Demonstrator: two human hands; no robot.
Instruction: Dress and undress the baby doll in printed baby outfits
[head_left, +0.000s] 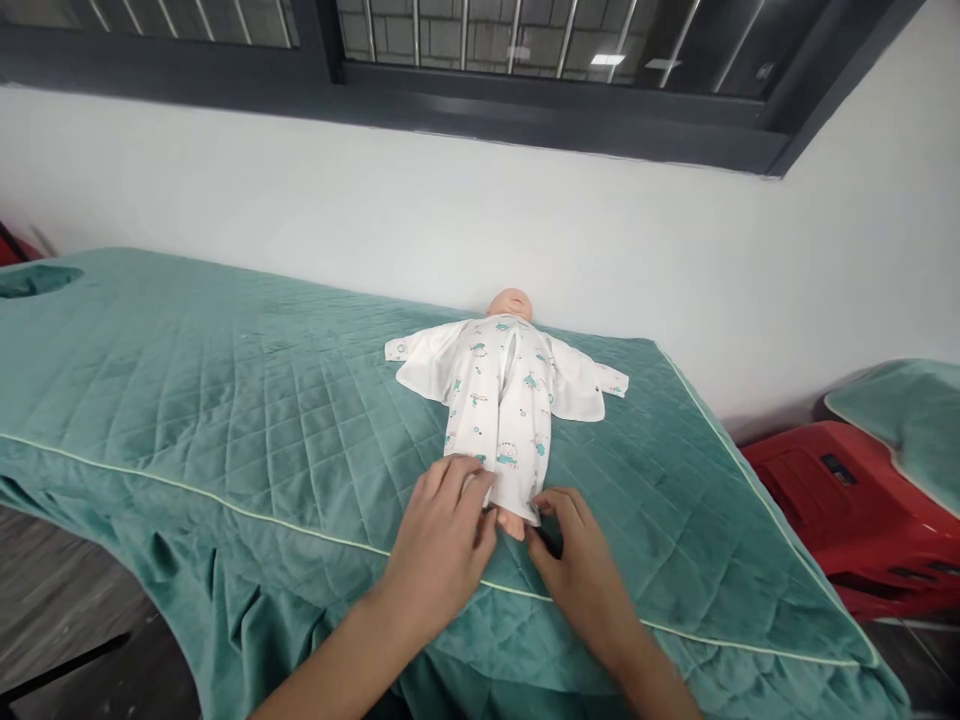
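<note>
doll: a baby doll (504, 400) lying flat on its back near the far edge of the bed, head toward the wall, arms spread out to both sides, one bare foot poking out at the near end

outfit: white romper (499, 410) with little teal and pink animal prints all over, long sleeves fanned out; no brand tag or readable writing that I can make out, prints are too small to tell

left hand (442, 545): palm down, fingers loosely spread, tips resting on the bottom hem of the romper on the left side, not clenched around anything

right hand (581, 565): fingers curled, tips pinching at the hem's right corner just beside the doll's foot

bed: padded, with a quilted teal cover (225, 400) and pale piping along the edge, face hole at the far left end

wall: plain white (300, 190), dark-framed window with bars up top

off to the right: red plastic thing (832, 500) on the floor, and a second teal-covered pad (907, 420) above it
</note>
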